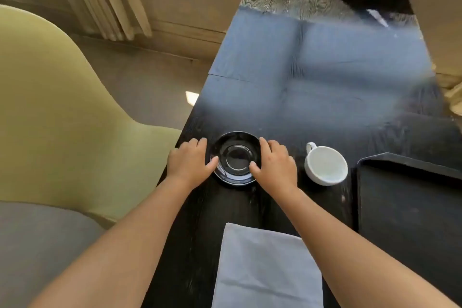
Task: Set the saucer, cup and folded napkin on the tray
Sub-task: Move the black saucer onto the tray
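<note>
Flanking saucer: both hands' fingers

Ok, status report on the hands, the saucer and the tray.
Left hand and right hand grip round black saucer, still on table. Black tray bare. White ceramic cup stands between saucer and tray.

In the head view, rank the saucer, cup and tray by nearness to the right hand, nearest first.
1. Saucer: touching the right hand, on its left, gripped together with the left hand.
2. Cup: just to its right, on the table.
3. Tray: farther right, beyond the cup.
</note>
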{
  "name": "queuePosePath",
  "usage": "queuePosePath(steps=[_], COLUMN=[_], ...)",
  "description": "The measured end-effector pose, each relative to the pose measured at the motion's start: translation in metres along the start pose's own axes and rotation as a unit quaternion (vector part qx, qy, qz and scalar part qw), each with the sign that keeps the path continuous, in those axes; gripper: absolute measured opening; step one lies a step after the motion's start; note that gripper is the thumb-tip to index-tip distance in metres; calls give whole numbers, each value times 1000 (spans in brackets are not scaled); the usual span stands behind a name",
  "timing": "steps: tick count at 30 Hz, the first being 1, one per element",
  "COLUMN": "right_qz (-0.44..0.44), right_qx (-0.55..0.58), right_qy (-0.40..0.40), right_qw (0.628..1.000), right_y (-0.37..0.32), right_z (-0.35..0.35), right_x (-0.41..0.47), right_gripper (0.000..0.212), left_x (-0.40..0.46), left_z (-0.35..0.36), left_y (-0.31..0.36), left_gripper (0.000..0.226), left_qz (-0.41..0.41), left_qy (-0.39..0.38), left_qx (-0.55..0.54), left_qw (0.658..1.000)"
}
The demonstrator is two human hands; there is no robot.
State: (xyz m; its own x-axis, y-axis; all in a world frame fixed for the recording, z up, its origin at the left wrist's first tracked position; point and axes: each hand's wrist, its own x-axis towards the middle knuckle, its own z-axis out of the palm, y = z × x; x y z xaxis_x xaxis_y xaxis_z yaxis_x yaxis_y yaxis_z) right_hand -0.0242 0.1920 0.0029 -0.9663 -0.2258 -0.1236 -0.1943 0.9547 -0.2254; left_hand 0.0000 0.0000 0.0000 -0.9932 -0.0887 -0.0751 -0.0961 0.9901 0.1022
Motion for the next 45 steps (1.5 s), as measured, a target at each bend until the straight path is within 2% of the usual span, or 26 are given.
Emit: queuePosePath(steps=[5, 7, 10, 13, 16, 24, 28, 36, 41, 45], right_qz=[6, 2, -11, -10, 3, 47, 60, 141, 186, 205], right_qx=[5, 17, 66, 115, 165, 273, 314, 394, 375, 358], right_qy=[-37, -48, -56, -61, -64, 6, 45, 74, 87, 88], right_qw=[999, 999, 996, 991, 984, 961, 946, 905, 904, 907], right_y=[18, 25, 30, 31, 32, 50, 79, 175, 242, 287], right_z=[24, 31, 34, 38, 41, 27, -1, -63, -77, -77], right_x=[18, 18, 18, 15, 8, -55, -101, -181, -189, -175], right_gripper=[70, 66, 56, 55, 56, 45, 40, 40, 42, 40], left_x=[16, 16, 16, 11, 5, -50, -83, -127, -115, -90], left_z=[28, 36, 41, 46, 46, 31, 7, -22, -10, 10], left_y=[-1, 0, 2, 6, 9, 44, 75, 175, 244, 288], left_gripper=[60, 60, 61, 70, 71, 66, 60, 59, 29, 26], left_qz=[17, 24, 11, -17, -28, -39, -28, -14, 35, 55], left_qy=[-23, -24, -35, -56, -62, -9, -7, -63, -68, -99], left_qx=[20, 10, -59, -164, -205, -274, -329, -463, -424, -383], left_qw=[999, 999, 998, 985, 976, 961, 944, 884, 903, 917])
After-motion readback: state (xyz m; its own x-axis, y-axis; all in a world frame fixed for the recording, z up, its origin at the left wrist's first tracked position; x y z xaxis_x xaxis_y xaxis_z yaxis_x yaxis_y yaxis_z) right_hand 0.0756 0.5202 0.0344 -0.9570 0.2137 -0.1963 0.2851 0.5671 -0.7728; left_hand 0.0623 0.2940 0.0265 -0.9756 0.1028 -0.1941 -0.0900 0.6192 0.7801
